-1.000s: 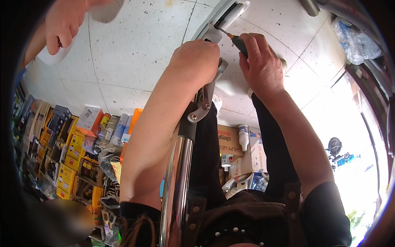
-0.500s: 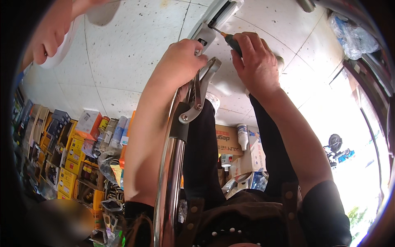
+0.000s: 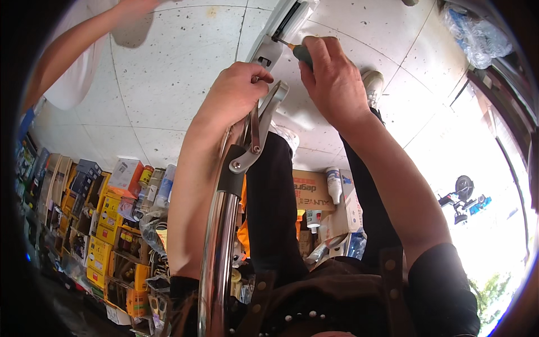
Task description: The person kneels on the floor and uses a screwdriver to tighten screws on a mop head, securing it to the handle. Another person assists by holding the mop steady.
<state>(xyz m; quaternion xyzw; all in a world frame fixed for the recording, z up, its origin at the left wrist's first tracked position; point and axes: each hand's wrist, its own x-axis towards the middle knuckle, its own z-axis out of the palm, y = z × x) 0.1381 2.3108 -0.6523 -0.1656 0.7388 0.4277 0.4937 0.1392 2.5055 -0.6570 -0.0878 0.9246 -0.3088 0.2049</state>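
The person's left hand (image 3: 236,92) sits near the middle of the view, a bit toward 11 o'clock. It is curled tight around the top of a shiny metal bar (image 3: 216,253). The bar runs from that hand down to 6 o'clock. A grey lever (image 3: 261,132) is fixed to the bar just under the hand, and it sticks up along the fingers.

The right hand (image 3: 334,84) is just beside the left one, toward 1 o'clock. It is closed around the dark handle of a screwdriver (image 3: 297,50). The thin tip of the screwdriver points toward 12 o'clock. The tip touches a white and grey part (image 3: 286,22) at the very top of the view. I cannot tell what that part is.

Both hands are close together but do not touch.

Behind the hands is a floor of pale square tiles (image 3: 185,62). The person's dark trouser legs (image 3: 275,208) go from the middle down to 6 o'clock. A white shoe (image 3: 373,84) peeks out past the right wrist.

At 8 o'clock there are shelves full of yellow boxes (image 3: 104,241). A brown cardboard box (image 3: 311,188) sits between the legs, with a white tube (image 3: 334,185) just beside it.

At 10 o'clock, another person's bare arm (image 3: 73,45) reaches in from the left edge.
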